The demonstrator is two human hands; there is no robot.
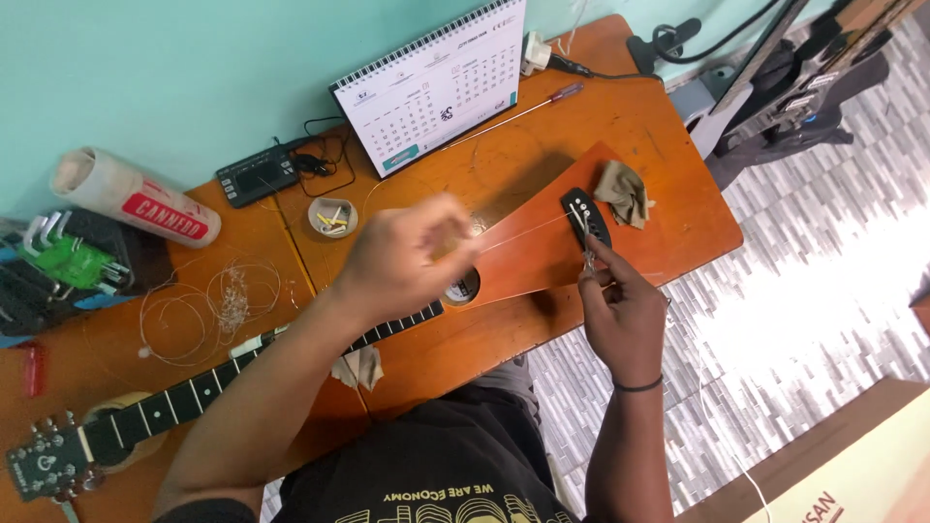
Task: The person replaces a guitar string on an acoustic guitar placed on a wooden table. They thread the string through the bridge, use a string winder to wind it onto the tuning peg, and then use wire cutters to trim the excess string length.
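Note:
A small orange-brown guitar [542, 242] lies across the wooden table [678, 145], headstock [44, 465] at lower left, black bridge [585, 215] at right. My left hand [407, 257] hovers blurred over the sound hole [463, 288], fingers pinched, apparently on a thin string running toward the bridge. My right hand [620, 310] grips a small metal tool [587, 254] whose tip is at the bridge. A crumpled tan cloth [625, 192] lies beside the bridge.
Coiled old strings [208, 305] lie at left near a white tube [131, 199], hex keys [68, 254] and a black tuner [257, 176]. A small bowl of pegs [332, 217], a desk calendar [436, 87] and a screwdriver [528, 108] sit at the back. Tiled floor lies right.

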